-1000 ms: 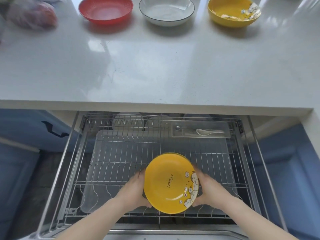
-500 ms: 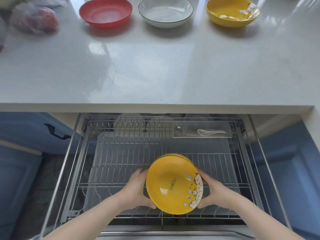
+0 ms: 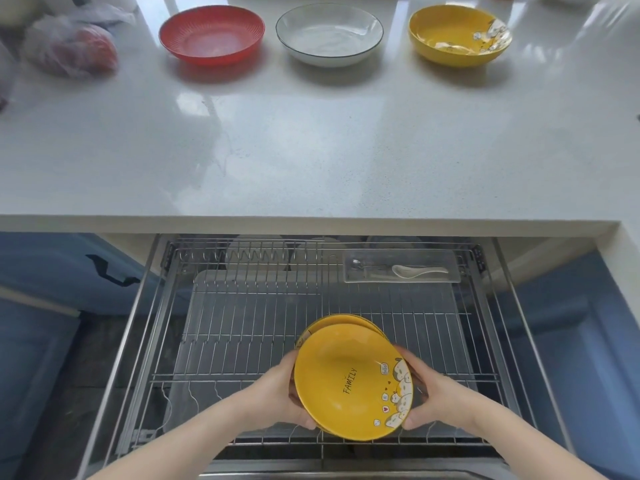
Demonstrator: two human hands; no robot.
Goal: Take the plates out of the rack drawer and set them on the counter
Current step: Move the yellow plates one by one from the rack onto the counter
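Note:
A yellow plate (image 3: 349, 379) printed with "FAMILY" and cartoon animals stands tilted over the front of the open wire rack drawer (image 3: 242, 317). My left hand (image 3: 277, 396) grips its left rim and my right hand (image 3: 429, 393) grips its right rim. Directly behind it the edge of a second yellow plate (image 3: 337, 320) shows. On the white counter (image 3: 311, 143) at the back sit a red plate (image 3: 212, 34), a white plate with a dark rim (image 3: 329, 32) and another yellow plate (image 3: 459, 34).
A clear tray (image 3: 401, 270) with a white spoon and a metal spoon lies at the drawer's back right. Pale dishes show dimly under the counter edge at the drawer's back. A plastic bag with something red (image 3: 72, 46) lies on the counter's left. Blue cabinet fronts flank the drawer.
The plate between my hands has tipped a little further back and shifted slightly right and toward me. The second yellow plate's edge now shows more behind it.

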